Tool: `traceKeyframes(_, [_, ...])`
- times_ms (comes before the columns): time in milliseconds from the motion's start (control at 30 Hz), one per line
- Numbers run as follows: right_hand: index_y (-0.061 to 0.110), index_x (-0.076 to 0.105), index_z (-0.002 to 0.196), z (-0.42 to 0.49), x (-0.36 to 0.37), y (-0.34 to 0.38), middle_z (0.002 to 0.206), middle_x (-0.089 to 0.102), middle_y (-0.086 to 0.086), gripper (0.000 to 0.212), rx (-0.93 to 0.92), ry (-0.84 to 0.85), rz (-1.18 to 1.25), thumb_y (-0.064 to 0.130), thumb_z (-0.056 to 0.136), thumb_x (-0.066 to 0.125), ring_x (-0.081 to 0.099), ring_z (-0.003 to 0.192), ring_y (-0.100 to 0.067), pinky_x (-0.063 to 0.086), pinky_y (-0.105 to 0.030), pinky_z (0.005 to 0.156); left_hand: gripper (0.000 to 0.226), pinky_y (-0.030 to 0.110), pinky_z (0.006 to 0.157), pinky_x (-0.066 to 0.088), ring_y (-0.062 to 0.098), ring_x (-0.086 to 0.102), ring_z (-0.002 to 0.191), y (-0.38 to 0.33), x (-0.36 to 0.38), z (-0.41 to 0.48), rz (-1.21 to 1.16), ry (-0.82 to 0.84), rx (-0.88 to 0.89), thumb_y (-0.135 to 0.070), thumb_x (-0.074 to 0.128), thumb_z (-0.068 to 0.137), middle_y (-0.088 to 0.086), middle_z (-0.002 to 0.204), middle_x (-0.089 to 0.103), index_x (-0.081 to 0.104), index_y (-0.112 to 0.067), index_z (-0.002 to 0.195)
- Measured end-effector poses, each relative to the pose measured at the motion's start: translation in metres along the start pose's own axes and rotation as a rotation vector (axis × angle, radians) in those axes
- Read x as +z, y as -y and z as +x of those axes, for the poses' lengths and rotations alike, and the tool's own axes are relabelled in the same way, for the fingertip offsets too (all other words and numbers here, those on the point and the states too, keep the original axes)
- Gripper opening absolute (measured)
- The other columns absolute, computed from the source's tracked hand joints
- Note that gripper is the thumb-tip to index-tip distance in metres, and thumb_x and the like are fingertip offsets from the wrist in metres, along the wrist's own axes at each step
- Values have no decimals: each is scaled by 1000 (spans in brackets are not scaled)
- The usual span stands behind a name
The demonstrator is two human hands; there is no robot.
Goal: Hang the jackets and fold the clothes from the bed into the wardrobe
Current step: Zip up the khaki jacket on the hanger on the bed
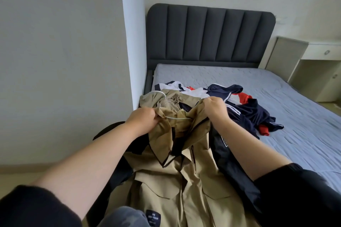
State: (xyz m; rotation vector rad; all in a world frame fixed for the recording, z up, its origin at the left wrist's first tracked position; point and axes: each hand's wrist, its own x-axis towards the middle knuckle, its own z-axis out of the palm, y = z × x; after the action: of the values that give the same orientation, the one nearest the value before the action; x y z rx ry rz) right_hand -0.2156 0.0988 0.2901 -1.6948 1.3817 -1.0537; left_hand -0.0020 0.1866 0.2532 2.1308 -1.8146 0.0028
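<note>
A khaki jacket with a hood hangs in front of me over the near corner of the bed. My left hand grips the fabric at its left shoulder. On the right side of the collar my right hand pinches the cloth. A thin white hanger wire shows across the neck opening between my hands. Under the khaki jacket's right side lies a dark navy jacket. Behind my hands a heap of navy, white and red clothes lies on the mattress.
The bed has a blue-grey sheet and a dark grey padded headboard. A white wall corner stands left of the bed. A white bedside cabinet stands at the right. A dark round object sits low on the left.
</note>
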Motion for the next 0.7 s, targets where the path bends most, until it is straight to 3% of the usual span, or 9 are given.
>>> traceKeyframes(100, [13,44,56,-34,24,28,51,43,4,30,-149,134,106,4,85,42,38,51,-10,28,-24,49,27,31,66,42,28,61,86,-9,-1,3,-41,2,74,-26,42,97,8,96,67,65,-13,100])
traceKeyframes(200, [20,36,48,-54,35,46,41,36,13,39,-298,192,150,3,83,44,31,42,-1,25,-16,42,23,30,62,38,25,60,78,-15,3,-1,-91,-36,118,-24,44,94,5,87,66,64,-12,94])
traceKeyframes(300, [17,40,50,-45,23,50,42,39,12,38,-325,256,10,9,86,47,32,43,-4,28,-18,44,27,28,74,41,24,60,87,-1,-4,-2,-405,-123,-61,-33,53,95,3,92,65,67,-10,100])
traceKeyframes(400, [12,58,58,-37,11,37,52,59,10,41,-333,532,-179,27,95,49,51,50,-6,40,-19,56,30,28,75,40,30,60,91,13,-13,-1,-536,-217,-259,-35,60,91,14,92,67,66,-5,91])
traceKeyframes(433, [10,63,63,-35,9,32,59,63,7,40,-377,494,-173,28,96,49,56,57,-8,42,-21,61,30,29,76,41,31,61,93,14,-15,-1,-523,-227,-265,-34,61,90,16,94,68,67,-5,92])
traceKeyframes(533, [8,68,94,-14,6,17,97,64,-4,14,-618,113,-357,17,90,58,55,93,-20,35,-25,77,25,28,78,43,28,62,93,11,-21,-1,-551,-232,-203,-31,63,89,11,92,68,69,-7,91])
traceKeyframes(600, [15,63,110,-2,8,16,114,61,-4,22,-568,207,-606,22,90,57,50,110,-26,32,-31,87,30,28,75,43,27,62,89,10,-28,-1,-515,-236,-182,-33,63,89,10,87,68,68,-4,89])
traceKeyframes(700, [15,64,97,1,22,19,99,65,-5,16,-495,361,-784,20,91,49,53,88,-23,35,-28,71,36,29,70,44,30,62,84,7,-37,-3,-394,-246,-144,-37,60,90,13,85,68,67,-2,88])
